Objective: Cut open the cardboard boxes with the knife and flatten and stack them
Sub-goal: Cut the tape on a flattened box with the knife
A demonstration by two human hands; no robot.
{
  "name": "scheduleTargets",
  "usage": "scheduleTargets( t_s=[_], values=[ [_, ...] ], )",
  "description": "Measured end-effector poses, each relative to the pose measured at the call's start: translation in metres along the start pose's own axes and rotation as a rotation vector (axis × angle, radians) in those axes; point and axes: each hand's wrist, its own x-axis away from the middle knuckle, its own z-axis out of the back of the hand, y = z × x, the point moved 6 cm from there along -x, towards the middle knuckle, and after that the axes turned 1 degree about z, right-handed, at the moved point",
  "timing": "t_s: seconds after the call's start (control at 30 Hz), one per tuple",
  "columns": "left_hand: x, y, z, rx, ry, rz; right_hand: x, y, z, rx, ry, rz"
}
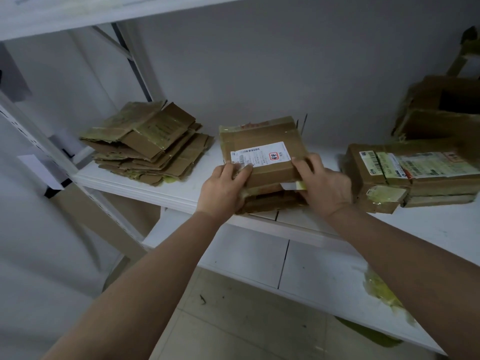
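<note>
Both forearms are stretched toward a taped box on the shelf

Brown cardboard box (262, 152), labelled, is gripped at its near corners by the left hand (223, 189) and right hand (323, 185). Flattened stack (148, 146) is seen left of the hands, crumpled boxes (407, 175) right.

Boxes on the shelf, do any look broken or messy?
Yes. The far right box is torn and crumpled, with ragged edges and a dark hole. Yellowish tape scraps lie on the lower shelf. The flat stack at left is untidy, with pieces poking out unevenly.
</note>
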Motion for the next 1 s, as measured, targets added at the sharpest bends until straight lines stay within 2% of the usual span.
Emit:
scheduleTargets(
  t_s=[0.1, 0.27, 0.33, 0.4, 0.47, 0.53, 0.6, 0.77, 1.0],
  values=[
    [0.001, -0.003, 0.003, 0.038, -0.048, -0.013, 0.001, 0.004, -0.001, -0.045, -0.002, 0.025],
    [0.001, -0.007, 0.016, 0.126, -0.13, -0.083, 0.001, 0.016, 0.007, -0.2, -0.156, 0.006],
    [0.0, -0.014, 0.023, 0.169, -0.163, -0.101, 0.0, 0.022, 0.017, -0.308, -0.163, -0.03],
    [-0.003, -0.026, 0.031, 0.314, -0.181, -0.032, -0.003, 0.031, 0.027, -0.525, -0.143, -0.133],
    [-0.008, -0.04, 0.033, 0.486, -0.208, 0.132, -0.006, 0.038, 0.031, -0.738, -0.1, -0.28],
    [-0.015, -0.046, 0.034, 0.577, -0.155, 0.287, -0.013, 0.043, 0.029, -0.81, -0.063, -0.453],
    [-0.02, -0.045, 0.037, 0.549, -0.047, 0.36, -0.02, 0.042, 0.028, -0.756, -0.026, -0.533],
    [-0.025, -0.034, 0.027, 0.527, 0.082, 0.372, -0.026, 0.032, 0.024, -0.484, -0.012, -0.429],
    [-0.009, -0.018, -0.007, 0.594, -0.067, 0.471, -0.016, 0.025, 0.002, -0.367, -0.063, -0.372]
  ],
)
